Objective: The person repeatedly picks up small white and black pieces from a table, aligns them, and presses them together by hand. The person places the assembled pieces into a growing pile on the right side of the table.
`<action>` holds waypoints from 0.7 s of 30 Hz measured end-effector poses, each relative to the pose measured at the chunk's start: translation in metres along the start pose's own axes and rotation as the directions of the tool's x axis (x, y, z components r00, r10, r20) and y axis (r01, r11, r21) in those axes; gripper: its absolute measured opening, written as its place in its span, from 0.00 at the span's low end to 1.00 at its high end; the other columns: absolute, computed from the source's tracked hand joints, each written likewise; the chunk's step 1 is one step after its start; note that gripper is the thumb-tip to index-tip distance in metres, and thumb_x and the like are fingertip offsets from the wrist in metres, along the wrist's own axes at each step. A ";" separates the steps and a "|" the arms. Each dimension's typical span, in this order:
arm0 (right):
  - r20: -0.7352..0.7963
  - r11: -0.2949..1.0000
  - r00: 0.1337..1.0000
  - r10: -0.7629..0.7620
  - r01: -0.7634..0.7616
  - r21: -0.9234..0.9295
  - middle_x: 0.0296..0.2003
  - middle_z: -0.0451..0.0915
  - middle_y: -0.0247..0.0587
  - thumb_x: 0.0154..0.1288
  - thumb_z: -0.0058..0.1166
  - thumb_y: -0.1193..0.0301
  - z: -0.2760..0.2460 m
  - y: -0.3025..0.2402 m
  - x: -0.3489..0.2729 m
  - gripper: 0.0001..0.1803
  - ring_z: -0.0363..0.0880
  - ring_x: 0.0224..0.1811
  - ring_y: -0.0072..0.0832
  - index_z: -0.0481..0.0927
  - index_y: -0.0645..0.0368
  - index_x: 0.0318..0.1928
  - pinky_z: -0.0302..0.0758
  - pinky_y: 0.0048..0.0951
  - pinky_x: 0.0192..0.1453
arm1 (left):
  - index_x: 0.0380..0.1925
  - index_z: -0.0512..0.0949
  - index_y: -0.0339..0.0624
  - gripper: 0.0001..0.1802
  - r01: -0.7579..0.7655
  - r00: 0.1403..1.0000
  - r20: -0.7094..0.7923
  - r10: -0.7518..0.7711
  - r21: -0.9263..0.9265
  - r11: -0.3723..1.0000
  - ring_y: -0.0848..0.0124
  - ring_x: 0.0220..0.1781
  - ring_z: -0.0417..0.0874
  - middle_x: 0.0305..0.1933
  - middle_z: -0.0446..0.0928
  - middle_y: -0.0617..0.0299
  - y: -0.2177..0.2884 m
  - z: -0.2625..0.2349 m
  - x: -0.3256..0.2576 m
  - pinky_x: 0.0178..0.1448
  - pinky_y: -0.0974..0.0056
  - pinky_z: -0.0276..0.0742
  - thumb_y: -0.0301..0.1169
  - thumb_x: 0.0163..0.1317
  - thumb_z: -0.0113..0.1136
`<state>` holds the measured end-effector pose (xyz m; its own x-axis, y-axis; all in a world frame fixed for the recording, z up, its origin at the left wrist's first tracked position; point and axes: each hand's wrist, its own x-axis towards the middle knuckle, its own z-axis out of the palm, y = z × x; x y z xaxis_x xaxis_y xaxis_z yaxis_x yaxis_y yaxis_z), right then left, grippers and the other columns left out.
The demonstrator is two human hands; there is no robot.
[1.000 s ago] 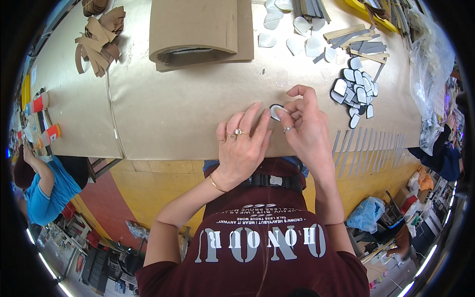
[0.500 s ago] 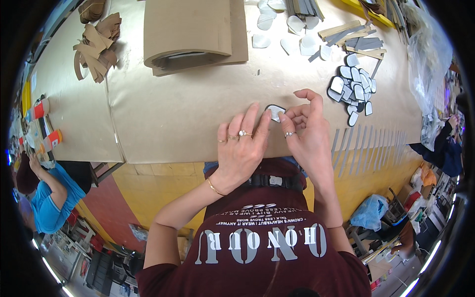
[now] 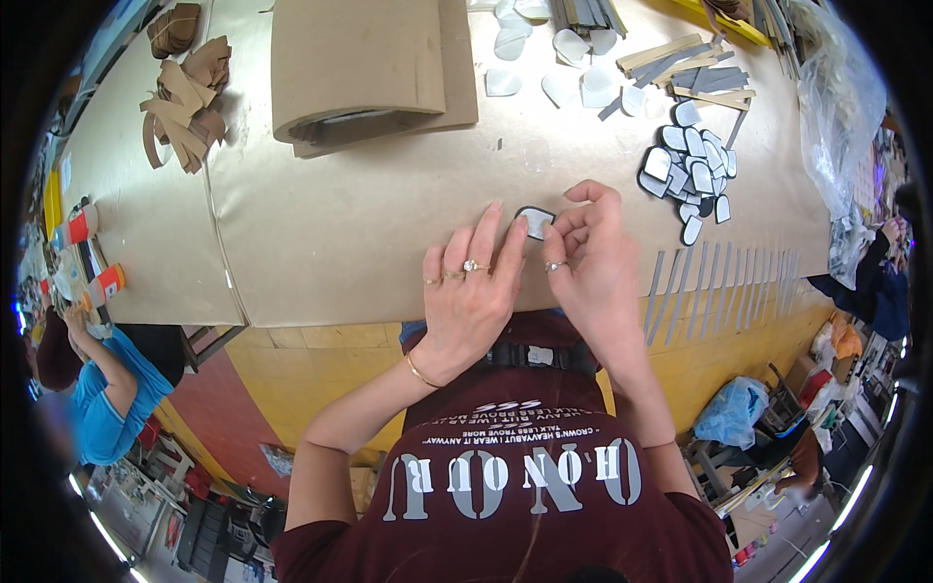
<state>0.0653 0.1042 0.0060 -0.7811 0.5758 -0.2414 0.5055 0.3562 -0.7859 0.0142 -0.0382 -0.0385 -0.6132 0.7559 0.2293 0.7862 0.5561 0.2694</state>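
A small tab-shaped piece (image 3: 535,222), pale grey-white with a dark rim and one rounded end, lies on the table in front of me. My left hand (image 3: 470,282) is palm down with its fingers stretched out and apart, the index fingertip resting on the piece's left side. At the piece's right edge is the thumb of my right hand (image 3: 593,257). The other fingers of that hand are curled, with the index finger bent above them. Exactly how the right fingertips grip the edge is partly hidden.
Similar dark-rimmed tabs (image 3: 698,175) lie heaped to the right, above a row of thin grey strips (image 3: 719,287). White cut pieces (image 3: 598,87) and more strips (image 3: 680,68) lie farther back. A folded brown sheet (image 3: 360,73) and brown scraps (image 3: 185,107) occupy the left.
My right hand has come slightly left, its index finger more bent over the piece. My left index fingertip stays at the piece. The whole view has shifted a little.
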 end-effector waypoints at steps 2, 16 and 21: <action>-0.029 0.995 0.999 -0.046 0.043 -0.094 0.33 0.79 0.46 0.62 0.56 0.82 0.005 0.004 -0.004 0.17 0.80 0.28 0.40 0.71 0.62 0.51 0.76 0.39 0.34 | 0.57 0.80 0.55 0.24 0.023 1.000 0.013 -0.023 -0.013 1.000 0.67 0.56 0.72 0.66 0.72 0.62 0.001 -0.001 0.001 0.57 0.60 0.63 0.32 0.57 0.64; 0.047 0.571 0.914 -0.402 0.291 -0.768 0.55 0.77 0.39 0.49 0.59 0.79 0.013 0.019 -0.042 0.31 0.75 0.52 0.36 0.82 0.50 0.58 0.68 0.38 0.53 | 0.57 0.81 0.52 0.22 0.020 0.998 0.060 -0.002 -0.299 0.954 0.62 0.52 0.75 0.61 0.74 0.57 -0.011 -0.009 0.018 0.53 0.57 0.67 0.30 0.61 0.62; 0.097 0.624 0.863 -0.496 0.433 -0.651 0.52 0.76 0.41 0.56 0.58 0.74 0.001 0.031 -0.030 0.25 0.75 0.52 0.37 0.80 0.56 0.57 0.70 0.40 0.54 | 0.52 0.82 0.48 0.18 0.070 0.995 0.093 -0.041 -0.340 0.938 0.59 0.48 0.76 0.54 0.75 0.57 -0.016 -0.005 0.034 0.52 0.55 0.70 0.33 0.62 0.64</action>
<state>0.1043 0.0971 -0.0119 -0.9604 0.2483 0.1265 0.2161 0.9502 -0.2245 -0.0194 -0.0230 -0.0302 -0.6348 0.7617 0.1299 0.6684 0.4569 0.5869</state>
